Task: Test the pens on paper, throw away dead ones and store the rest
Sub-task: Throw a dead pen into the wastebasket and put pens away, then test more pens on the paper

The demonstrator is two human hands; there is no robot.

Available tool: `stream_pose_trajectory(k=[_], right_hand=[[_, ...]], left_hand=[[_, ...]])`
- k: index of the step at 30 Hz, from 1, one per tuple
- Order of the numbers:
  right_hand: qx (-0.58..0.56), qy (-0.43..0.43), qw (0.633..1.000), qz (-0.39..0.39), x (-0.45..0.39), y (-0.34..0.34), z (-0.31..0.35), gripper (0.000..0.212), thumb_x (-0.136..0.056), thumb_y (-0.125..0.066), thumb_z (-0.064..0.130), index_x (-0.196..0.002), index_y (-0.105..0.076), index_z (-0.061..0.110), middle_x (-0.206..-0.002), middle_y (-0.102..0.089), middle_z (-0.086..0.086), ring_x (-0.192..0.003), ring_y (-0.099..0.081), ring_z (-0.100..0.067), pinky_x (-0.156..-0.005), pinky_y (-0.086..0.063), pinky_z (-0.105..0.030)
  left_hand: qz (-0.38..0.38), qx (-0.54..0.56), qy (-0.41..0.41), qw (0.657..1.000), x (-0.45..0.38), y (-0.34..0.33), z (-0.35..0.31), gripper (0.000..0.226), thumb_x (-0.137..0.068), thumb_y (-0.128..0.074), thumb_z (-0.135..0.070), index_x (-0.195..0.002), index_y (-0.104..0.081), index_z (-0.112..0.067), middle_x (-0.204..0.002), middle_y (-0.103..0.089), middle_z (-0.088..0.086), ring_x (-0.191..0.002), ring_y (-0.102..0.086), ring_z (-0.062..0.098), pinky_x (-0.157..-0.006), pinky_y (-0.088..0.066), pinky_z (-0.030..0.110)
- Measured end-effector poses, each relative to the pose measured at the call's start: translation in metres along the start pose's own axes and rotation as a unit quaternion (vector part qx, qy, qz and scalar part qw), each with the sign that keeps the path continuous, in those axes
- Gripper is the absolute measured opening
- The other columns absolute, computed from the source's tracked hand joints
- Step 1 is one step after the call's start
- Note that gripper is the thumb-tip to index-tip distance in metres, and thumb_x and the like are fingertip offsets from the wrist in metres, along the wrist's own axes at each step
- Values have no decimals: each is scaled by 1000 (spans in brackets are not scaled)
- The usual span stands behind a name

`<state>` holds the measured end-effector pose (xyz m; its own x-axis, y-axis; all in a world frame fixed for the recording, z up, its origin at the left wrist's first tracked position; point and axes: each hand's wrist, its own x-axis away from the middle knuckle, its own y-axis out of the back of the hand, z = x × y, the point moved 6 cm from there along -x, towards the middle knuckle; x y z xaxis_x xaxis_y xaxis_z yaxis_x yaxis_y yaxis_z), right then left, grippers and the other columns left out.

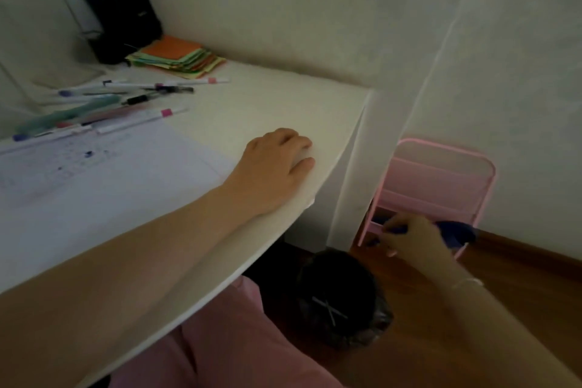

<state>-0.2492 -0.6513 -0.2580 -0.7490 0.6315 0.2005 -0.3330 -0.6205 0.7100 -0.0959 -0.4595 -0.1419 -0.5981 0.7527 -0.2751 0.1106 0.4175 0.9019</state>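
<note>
R hand [406,238] grip curled round dark blue object [453,235], low beside pink rack [441,179] right of desk [283,104]. L hand [277,164] loosely curled, holding nothing, near desk's right edge. Pens [110,101] far left, beyond paper [94,173].

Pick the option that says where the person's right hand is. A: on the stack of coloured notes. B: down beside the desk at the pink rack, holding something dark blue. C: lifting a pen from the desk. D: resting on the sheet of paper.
B: the right hand is lowered past the desk edge in front of the pink rack, its fingers curled round a dark blue object, while the left hand lies on the desk top.
</note>
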Motion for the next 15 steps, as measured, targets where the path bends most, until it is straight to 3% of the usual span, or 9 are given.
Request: stream_pose_trajectory(k=[4, 8, 12, 15], right_hand=[[50, -46, 995, 70, -24, -71, -43, 3, -75, -67, 5, -77, -66, 8, -83, -69, -17, -68, -66, -25, -54, -46, -23], [125, -45, 988, 80, -39, -95, -45, 20, -83, -61, 16, -101, -65, 9, -102, -67, -14, -89, -65, -28, -69, -47, -28], [241, -11, 970, 14, -35, -54, -7, 21, -90, -48, 18, -105, -62, 14, -104, -64, -9, -96, -63, -29, -71, -44, -32], [160, 30, 980, -116, -19, 6, 48, 14, -88, -48, 21, -81, -59, 15, -76, -61, -7, -69, -59, -25, -67, -48, -33]], left_hand=[[-18, 1, 4, 1000, 1, 1, 0, 48, -88, -35, -41, -125, -53, -17, -131, -49, 3, -118, -46, 21, -104, -31, 37], [-20, 7, 6, 1000, 2, -1, 1, 47, -88, -36, -41, -125, -54, -17, -131, -49, 4, -118, -47, 21, -104, -31, 37], [-15, 49, 20, 998, 0, 0, 5, 37, -93, -45, -37, -125, -54, -21, -132, -46, -1, -121, -44, 17, -108, -28, 36], [24, 149, 72, 986, -5, 1, 13, 26, -92, -53, -32, -118, -58, -29, -126, -46, -9, -118, -44, 8, -105, -29, 26]])
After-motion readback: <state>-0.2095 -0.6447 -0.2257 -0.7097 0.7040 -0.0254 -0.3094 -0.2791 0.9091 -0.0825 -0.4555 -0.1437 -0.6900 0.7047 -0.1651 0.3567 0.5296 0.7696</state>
